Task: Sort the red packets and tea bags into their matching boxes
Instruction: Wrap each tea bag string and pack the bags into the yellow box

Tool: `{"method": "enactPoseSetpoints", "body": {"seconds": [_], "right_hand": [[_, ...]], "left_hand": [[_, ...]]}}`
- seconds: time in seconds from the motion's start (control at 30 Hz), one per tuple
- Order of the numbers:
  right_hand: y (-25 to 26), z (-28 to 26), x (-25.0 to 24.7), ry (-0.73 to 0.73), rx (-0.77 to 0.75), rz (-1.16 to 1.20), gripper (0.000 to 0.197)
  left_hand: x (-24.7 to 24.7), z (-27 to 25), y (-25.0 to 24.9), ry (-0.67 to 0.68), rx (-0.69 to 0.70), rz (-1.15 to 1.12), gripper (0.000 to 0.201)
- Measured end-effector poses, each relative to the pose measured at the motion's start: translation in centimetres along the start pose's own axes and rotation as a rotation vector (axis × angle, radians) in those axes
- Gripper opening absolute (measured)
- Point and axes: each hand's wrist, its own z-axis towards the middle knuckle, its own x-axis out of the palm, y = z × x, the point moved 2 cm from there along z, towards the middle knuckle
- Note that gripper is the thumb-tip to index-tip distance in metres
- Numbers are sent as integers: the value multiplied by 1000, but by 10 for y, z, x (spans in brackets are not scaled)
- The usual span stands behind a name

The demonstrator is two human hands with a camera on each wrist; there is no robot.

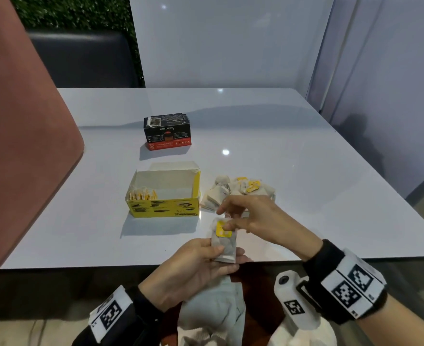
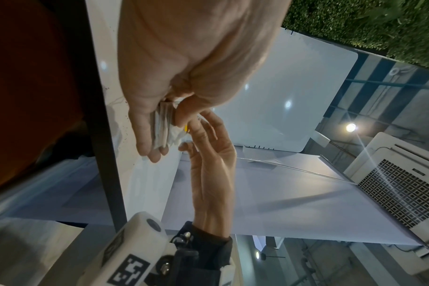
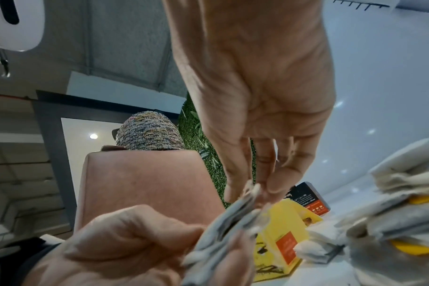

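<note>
My left hand (image 1: 219,253) grips a small stack of grey tea bags (image 1: 227,247) above the table's near edge; a yellow tag (image 1: 221,229) lies on top. My right hand (image 1: 227,217) reaches over from the right and pinches the stack's upper end between thumb and fingers. The wrist views show the same: the stack (image 3: 223,232) between both hands, its edge (image 2: 162,127) in my left palm. An open yellow box (image 1: 163,196) with several tea bags at its left end stands on the table. Behind it is a black and red box (image 1: 167,133).
A loose pile of tea bags (image 1: 238,189) with yellow tags lies right of the yellow box. The glossy white table (image 1: 305,171) has a pink chair back (image 1: 26,146) against its left side and white panels behind and at the right.
</note>
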Motion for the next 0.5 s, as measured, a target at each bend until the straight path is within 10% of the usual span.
{"method": "enactPoseSetpoints", "body": {"seconds": [0.2, 0.5], "right_hand": [[-27, 35, -49, -144, 78, -561, 21], [-50, 41, -42, 194, 204, -757, 44]], "left_hand": [[-8, -4, -5, -73, 26, -37, 24], [-16, -3, -10, -81, 51, -45, 31]]}}
